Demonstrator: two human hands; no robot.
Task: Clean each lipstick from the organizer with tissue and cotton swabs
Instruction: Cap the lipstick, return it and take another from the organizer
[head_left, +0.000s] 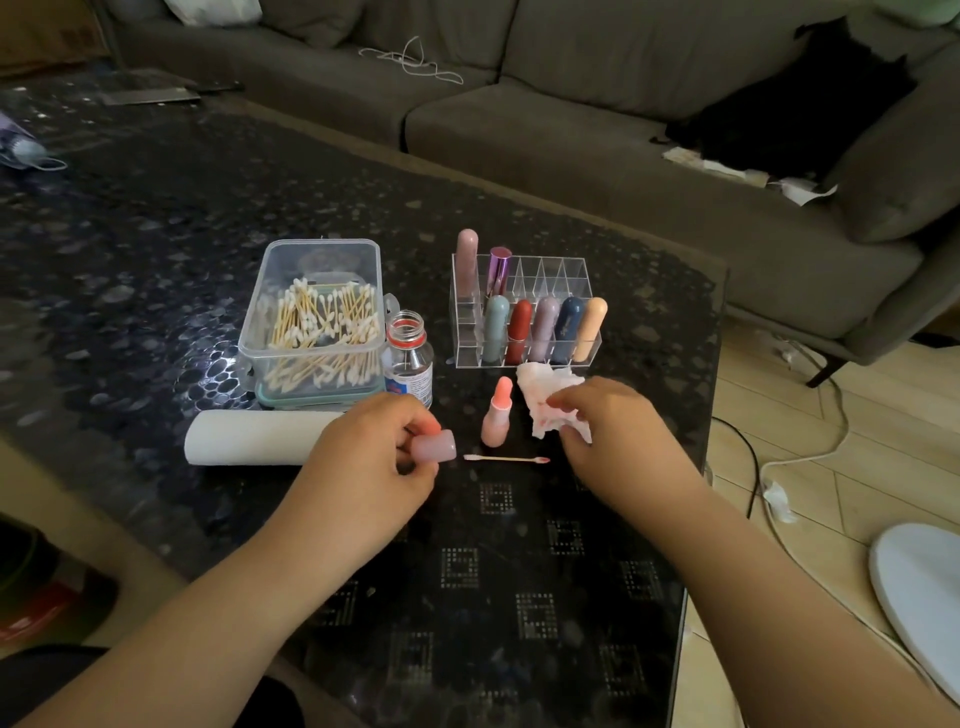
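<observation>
The lipstick (497, 413) stands uncapped and upright on the table (156, 249), just in front of the organizer (524, 312), its pink bullet showing. The left hand (363, 467) pinches its cap (435, 448) in curled fingers, in front and to the left of the organizer; the right hand (618, 431) is clamped on a crumpled tissue (545, 402) stained pink, just right of the lipstick. A used swab (506, 459) with a pink tip lies flat in front of the lipstick. To me this looks like the tail end of cleaning this one: the cap probably wants a wipe or a simple refit, which calls for bringing it over the bullet squarely so it does not smear, then dropping the tube back into a free slot. Seven capped tubes stand in the organizer, with empty cells in its back row. Left of the organizer sit an open bottle (409, 356), a clear box of swabs (317, 322) and a white roll (254, 436) lying on its side. The swab and the standing tube are close between the hands, and a careless reach could tip the tube.
</observation>
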